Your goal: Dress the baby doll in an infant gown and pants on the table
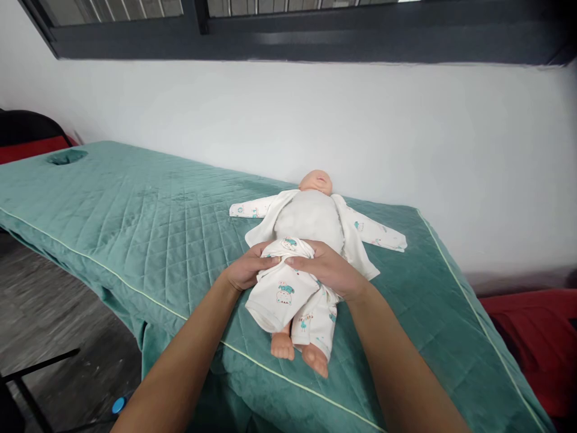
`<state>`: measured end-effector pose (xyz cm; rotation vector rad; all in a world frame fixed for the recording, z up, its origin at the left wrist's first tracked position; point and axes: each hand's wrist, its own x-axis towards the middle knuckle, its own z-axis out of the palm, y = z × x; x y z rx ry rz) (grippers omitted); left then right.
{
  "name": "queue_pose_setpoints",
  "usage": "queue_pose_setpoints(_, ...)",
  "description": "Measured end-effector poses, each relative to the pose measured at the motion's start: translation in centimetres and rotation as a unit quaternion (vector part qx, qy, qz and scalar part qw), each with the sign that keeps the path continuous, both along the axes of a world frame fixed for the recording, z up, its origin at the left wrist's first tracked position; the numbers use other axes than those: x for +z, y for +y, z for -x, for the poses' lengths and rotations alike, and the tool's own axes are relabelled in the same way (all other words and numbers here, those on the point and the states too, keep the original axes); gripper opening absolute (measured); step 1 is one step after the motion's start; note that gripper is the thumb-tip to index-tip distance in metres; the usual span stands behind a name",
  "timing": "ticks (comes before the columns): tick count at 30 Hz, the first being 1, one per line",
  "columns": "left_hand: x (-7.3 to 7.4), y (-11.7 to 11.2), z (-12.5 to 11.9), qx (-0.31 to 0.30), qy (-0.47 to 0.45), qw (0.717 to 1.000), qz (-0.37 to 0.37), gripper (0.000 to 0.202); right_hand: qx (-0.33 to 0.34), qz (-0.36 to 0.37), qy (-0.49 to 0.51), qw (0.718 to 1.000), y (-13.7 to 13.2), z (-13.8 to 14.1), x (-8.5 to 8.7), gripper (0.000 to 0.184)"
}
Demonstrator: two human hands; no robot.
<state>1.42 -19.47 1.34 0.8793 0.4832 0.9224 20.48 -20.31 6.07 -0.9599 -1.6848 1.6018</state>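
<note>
A baby doll (311, 216) lies on its back, head toward the wall and bare feet toward me. Its white printed jacket (381, 234) is spread open, both sleeves stretched out sideways, baring a pale cloth torso. White printed baby pants (282, 297) cover the doll's legs, and the feet stick out of the leg openings. At the waistband, my left hand (250, 264) grips the pants from the left side, thumb on top. My right hand (331, 267) grips the same waistband from the right, its thumb close to the other. The fingers beneath the cloth are hidden.
The doll rests on a bed with a green quilted cover (171, 240), which has a face hole (67, 157) at the far left. A white wall (279, 114) stands behind. Red chairs (536, 337) flank the bed. A blue cap (119, 405) shows low at left.
</note>
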Motion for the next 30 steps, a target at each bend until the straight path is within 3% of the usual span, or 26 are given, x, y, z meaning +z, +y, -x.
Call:
queue_pose_setpoints(9, -0.2, 0.2, 0.1, 0.000, 0.003, 1.000, -0.001, 0.053, 0.005, -0.008, -0.012, 1.000, 0.1, -0.1, -0.1, 0.040)
queue_pose_setpoints(12, 0.4, -1.0, -0.2, 0.040, -0.001, 0.999, 0.001, 0.048, 0.001, -0.012, -0.016, 1.000, 0.3, -0.2, -0.2, 0.041)
queue_pose_setpoints(16, 1.4, -4.1, -1.2, 0.151, -0.017, 0.988, 0.012, 0.043, 0.003, -0.016, -0.030, 0.999, 0.4, -0.3, -0.3, 0.040)
queue_pose_setpoints(21, 2.7, -8.7, -2.1, 0.231, -0.004, 0.971, 0.053, 0.036, 0.025, -0.039, -0.087, 0.995, 0.0, -0.1, -0.1, 0.034)
queue_pose_setpoints(26, 3.9, -13.4, -3.0, 0.230, 0.014, 0.967, 0.112, 0.030, 0.054, -0.120, -0.187, 0.974, -0.6, 0.1, 0.1, 0.023)
queue_pose_setpoints(30, 4.7, -17.0, -4.2, 0.267, -0.014, 0.944, 0.195, 0.025, 0.095, -0.146, -0.219, 0.960, -0.7, 0.1, -0.2, 0.015)
